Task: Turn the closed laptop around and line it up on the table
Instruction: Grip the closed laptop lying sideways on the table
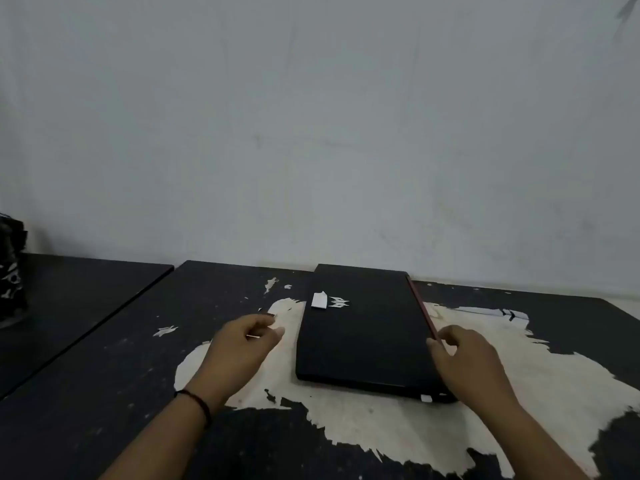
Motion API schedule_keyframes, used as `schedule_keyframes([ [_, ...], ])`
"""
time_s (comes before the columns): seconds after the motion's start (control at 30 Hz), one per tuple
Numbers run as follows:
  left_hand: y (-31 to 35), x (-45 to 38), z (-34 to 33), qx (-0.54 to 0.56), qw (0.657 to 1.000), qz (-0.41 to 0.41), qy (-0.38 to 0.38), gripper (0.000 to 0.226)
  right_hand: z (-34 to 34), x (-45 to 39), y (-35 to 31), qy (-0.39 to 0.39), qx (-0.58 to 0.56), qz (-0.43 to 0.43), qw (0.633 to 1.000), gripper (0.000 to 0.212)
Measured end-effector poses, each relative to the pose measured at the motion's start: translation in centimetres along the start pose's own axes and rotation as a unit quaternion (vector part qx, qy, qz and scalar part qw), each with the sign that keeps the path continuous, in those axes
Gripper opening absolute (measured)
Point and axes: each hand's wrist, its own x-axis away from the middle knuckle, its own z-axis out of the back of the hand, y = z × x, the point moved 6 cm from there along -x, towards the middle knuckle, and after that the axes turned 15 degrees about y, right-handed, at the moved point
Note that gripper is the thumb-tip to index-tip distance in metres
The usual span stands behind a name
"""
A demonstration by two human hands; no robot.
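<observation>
1. Closed black laptop (367, 334) is lying flat on the worn bench (104, 393), long axis running away from the person toward the wall, slightly skewed.
2. Right hand (467, 355) is sitting at the laptop's right long edge, fingertips (437, 341) touching or just beside the red trim; grip half-curled, nothing clamped that I can see.
3. Left hand (242, 344) is hovering just beside the left edge, apart from it; grip loosely curled, holding nothing.
4. Right hand is nearer; my read is the turn is pivoting from that edge.
</observation>
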Motion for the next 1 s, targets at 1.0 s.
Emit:
schedule_keyframes([
  [1.0,-3.6,-3.2,-9.2,-0.237,0.97,-0.051,0.023,0.055,-3.5,1.4,3.6,-0.082,-0.07,-0.163,0.981,0.064],
])
